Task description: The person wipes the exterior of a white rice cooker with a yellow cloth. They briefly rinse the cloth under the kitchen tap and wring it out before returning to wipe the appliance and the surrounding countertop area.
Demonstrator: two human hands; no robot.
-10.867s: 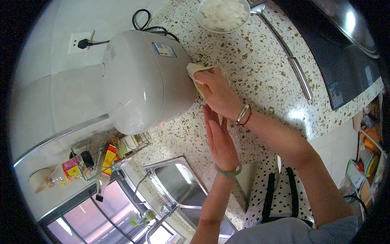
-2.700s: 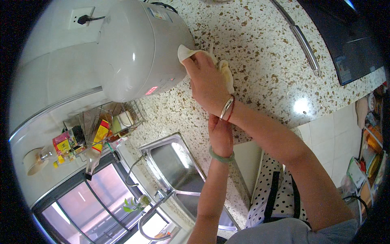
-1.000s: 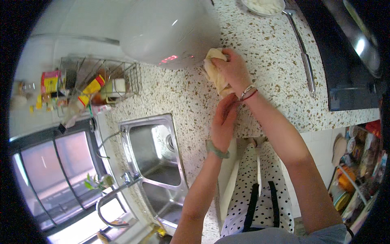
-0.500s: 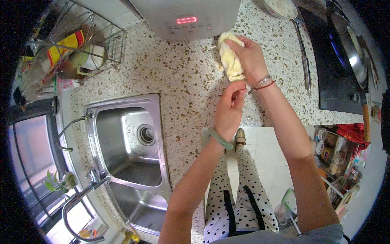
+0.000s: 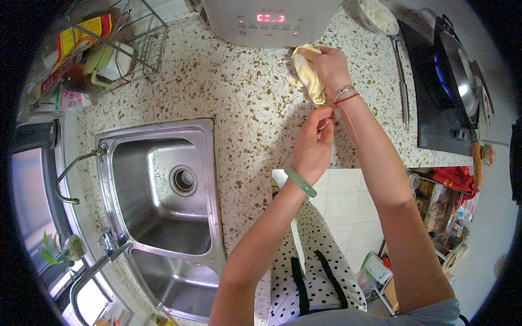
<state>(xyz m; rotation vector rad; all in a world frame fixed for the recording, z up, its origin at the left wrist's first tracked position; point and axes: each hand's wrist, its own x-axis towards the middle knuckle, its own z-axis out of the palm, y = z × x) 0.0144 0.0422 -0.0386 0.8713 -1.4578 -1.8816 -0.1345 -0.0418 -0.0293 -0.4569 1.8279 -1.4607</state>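
A crumpled pale-yellow and white cloth (image 5: 309, 79) is on the speckled countertop (image 5: 239, 87), just in front of the rice cooker (image 5: 272, 24). My right hand (image 5: 330, 70) is closed on its upper right side, fingers over the top. Below the cloth's lower end, my left hand (image 5: 314, 142) is held close to my right wrist with its fingers curled in. Whether any cloth is inside those fingers is hidden. A green bangle circles my left wrist; a bracelet and a red cord are on the right.
At left is a double steel sink (image 5: 163, 190) with a curved faucet (image 5: 89, 277). A wire rack (image 5: 147, 46) with packages stands at the back left. Rightward are a bowl of white food (image 5: 378, 16), a long metal utensil (image 5: 401, 81) and a wok (image 5: 462, 76) on the lit stove (image 5: 435, 127).
The view has shifted slightly, and my legs have changed position. The cloth looks narrower at its lower end. My right hand keeps hold of it, and my left hand stays curled below.
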